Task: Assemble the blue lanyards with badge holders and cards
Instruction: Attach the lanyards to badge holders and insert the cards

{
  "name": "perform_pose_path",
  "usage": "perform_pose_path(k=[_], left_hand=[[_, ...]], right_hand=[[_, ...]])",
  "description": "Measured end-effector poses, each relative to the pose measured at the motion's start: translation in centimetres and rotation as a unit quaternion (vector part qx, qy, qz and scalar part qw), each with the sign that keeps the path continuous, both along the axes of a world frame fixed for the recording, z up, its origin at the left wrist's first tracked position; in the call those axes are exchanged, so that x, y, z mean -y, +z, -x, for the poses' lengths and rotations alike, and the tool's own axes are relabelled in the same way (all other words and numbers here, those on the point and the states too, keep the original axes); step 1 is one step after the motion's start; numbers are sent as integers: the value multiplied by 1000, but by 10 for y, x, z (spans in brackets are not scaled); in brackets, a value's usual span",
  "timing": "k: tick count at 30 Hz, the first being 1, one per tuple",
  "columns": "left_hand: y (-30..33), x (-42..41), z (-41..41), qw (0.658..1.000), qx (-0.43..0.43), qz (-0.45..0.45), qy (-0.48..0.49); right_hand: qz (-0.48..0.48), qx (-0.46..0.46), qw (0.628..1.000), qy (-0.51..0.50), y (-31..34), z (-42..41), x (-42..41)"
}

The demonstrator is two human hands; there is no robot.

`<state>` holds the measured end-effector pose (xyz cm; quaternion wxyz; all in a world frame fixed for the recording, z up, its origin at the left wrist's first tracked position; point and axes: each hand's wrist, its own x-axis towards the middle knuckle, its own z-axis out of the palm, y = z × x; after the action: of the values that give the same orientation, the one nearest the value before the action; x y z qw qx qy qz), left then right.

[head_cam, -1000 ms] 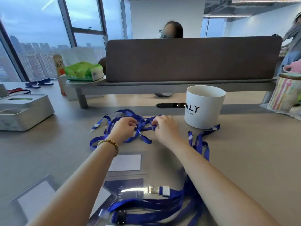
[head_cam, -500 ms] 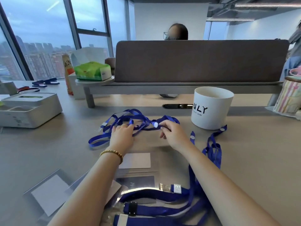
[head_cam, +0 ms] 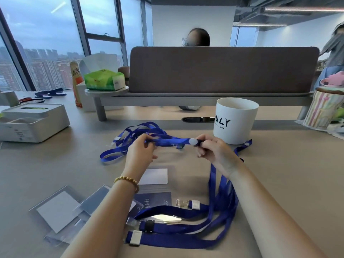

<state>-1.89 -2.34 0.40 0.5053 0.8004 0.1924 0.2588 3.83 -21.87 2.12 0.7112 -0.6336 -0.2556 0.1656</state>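
Listing, left to right:
Holders [head_cam: 57, 211]: clear, each with a white card inside, flat on the bench [head_cam: 288, 183], near left.
Left hand [head_cam: 139, 153]: pinching a lanyard [head_cam: 167, 141].
Right hand [head_cam: 216, 151]: pinching the same strap by its white button, held taut above the bench.
Mug [head_cam: 235, 120]: white, behind the right hand.

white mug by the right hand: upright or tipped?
Upright. The white cylindrical mug with black lettering stands on its base on the grey table, open rim facing up.
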Motion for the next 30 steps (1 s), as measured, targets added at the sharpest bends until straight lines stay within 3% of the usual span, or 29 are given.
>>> perform_pose_path(k=[3, 6, 9, 12, 14, 15, 18, 21, 22, 23, 24, 26, 28, 30], left_hand=[[2, -8, 1, 991, 26, 132, 21], [8, -14, 1, 969, 56, 237, 29], [5, -20, -1, 980, 60, 183, 47], [1, -30, -1, 994, 42, 12, 101], [2, -35, 3, 982, 41, -101, 152], [4, -36, 4, 982, 56, -114, 143], [13, -19, 7, 995, 98, -16, 15], [22, 4, 7, 997, 51, 0, -58], [25, 11, 7, 996, 22, -5, -81], [26, 16, 7, 994, -7, -8, -108], [27, 20, 7, 990, -39, -3, -137], [27, 23, 9, 980, -94, 27, -175], [24, 21, 11, 975, -118, 48, -182], [22, 17, 12, 974, -126, 61, -178]], right_hand=[[-68, -31, 996, -43, 3, -5, 10], [-25, -32, 992, -117, -3, -14, 16], [77, -39, 970, -229, -10, -27, 20], [152, -21, 935, -319, -18, -40, 26], [179, 4, 916, -360, -21, -43, 30], [198, 27, 907, -372, -23, -42, 32], [290, 86, 882, -362, -26, -36, 31], [459, 178, 806, -328, -25, -28, 25], [475, 213, 795, -312, -23, -27, 22], [446, 228, 819, -279, -18, -23, 18], [382, 212, 872, -223, -12, -19, 14], [246, 129, 959, -62, 0, -1, 3], [194, 66, 977, 49, 2, 11, -6], [184, 49, 978, 85, -4, 13, -13]])
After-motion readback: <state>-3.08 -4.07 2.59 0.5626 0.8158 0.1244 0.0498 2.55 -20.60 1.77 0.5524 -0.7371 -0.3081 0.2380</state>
